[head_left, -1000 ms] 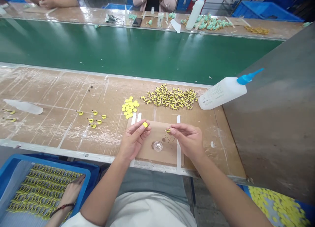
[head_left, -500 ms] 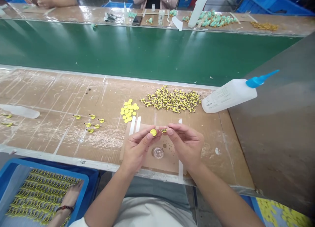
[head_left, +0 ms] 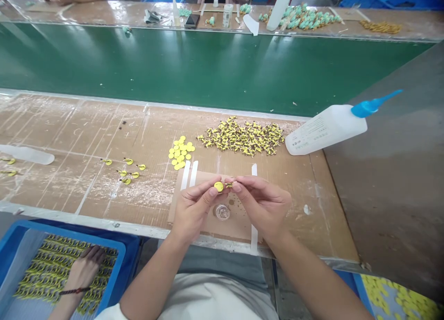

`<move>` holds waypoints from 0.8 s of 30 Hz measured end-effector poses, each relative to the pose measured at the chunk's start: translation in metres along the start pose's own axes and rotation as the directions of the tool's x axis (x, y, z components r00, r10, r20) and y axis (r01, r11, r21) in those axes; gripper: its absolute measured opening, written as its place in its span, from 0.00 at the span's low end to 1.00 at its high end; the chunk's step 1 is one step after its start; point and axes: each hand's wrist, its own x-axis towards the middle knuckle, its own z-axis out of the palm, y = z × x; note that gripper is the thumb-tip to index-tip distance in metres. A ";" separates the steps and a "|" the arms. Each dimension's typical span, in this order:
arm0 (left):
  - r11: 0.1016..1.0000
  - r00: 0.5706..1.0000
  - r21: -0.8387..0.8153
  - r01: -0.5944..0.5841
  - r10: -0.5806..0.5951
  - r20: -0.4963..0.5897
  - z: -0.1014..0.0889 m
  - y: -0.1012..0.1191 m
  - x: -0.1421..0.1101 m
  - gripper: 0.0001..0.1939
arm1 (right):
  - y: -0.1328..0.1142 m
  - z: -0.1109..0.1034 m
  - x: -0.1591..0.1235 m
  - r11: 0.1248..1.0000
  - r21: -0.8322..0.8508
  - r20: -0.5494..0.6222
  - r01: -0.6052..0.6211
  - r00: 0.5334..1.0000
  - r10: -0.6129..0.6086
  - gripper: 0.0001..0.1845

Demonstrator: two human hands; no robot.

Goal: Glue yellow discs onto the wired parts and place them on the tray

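Left hand [head_left: 196, 206] pinching yellow disc [head_left: 218, 186], right hand [head_left: 265, 208] pinching tiny yellow-brown piece [head_left: 229, 184], both closer than before. Co-worker's hand [head_left: 85, 273] farther left over blue tray [head_left: 62, 234], lower left.

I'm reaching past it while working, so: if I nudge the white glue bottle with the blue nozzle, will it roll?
Probably. The white plastic bottle lies on its side, and its rounded body could roll or swivel. It looks fairly light, though its fill is hidden. The thin blue nozzle looks easy to knock.

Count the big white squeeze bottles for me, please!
2: one white squeeze bottle with a blue nozzle on the near bench, another on the far bench. More may be hidden.
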 end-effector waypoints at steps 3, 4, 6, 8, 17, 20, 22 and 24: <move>1.000 1.000 0.004 -0.009 0.009 0.001 0.000 -0.001 0.000 0.12 | -0.001 -0.002 -0.001 0.999 -0.039 0.026 0.022 0.999 -0.021 0.10; 1.000 1.000 0.009 -0.010 0.010 0.001 0.000 -0.001 0.001 0.11 | -0.001 -0.003 -0.001 0.998 -0.052 0.026 0.025 0.999 -0.024 0.10; 1.000 1.000 0.019 -0.009 0.009 -0.002 0.000 0.000 0.001 0.12 | -0.001 -0.004 -0.001 0.997 -0.075 0.021 0.028 0.999 -0.027 0.09; 0.999 1.000 0.032 -0.005 0.005 -0.010 0.000 0.000 0.001 0.12 | -0.001 -0.004 -0.001 0.995 -0.094 0.025 0.033 0.999 -0.031 0.09; 0.999 0.999 0.045 -0.006 0.008 -0.032 0.001 0.000 0.002 0.12 | -0.001 -0.005 0.000 0.984 -0.143 0.052 0.103 0.994 -0.097 0.12; 0.999 0.999 0.052 -0.003 0.006 -0.049 0.002 0.000 0.002 0.14 | -0.001 -0.004 0.000 0.981 -0.162 0.053 0.111 0.993 -0.103 0.10; 0.998 0.999 0.063 -0.010 0.013 -0.049 0.001 0.000 0.001 0.14 | -0.001 -0.004 0.000 0.978 -0.177 0.048 0.114 0.993 -0.107 0.09; 0.997 0.999 0.074 -0.021 0.024 -0.038 0.001 0.000 0.001 0.13 | -0.001 -0.004 0.000 0.977 -0.184 0.046 0.112 0.993 -0.106 0.09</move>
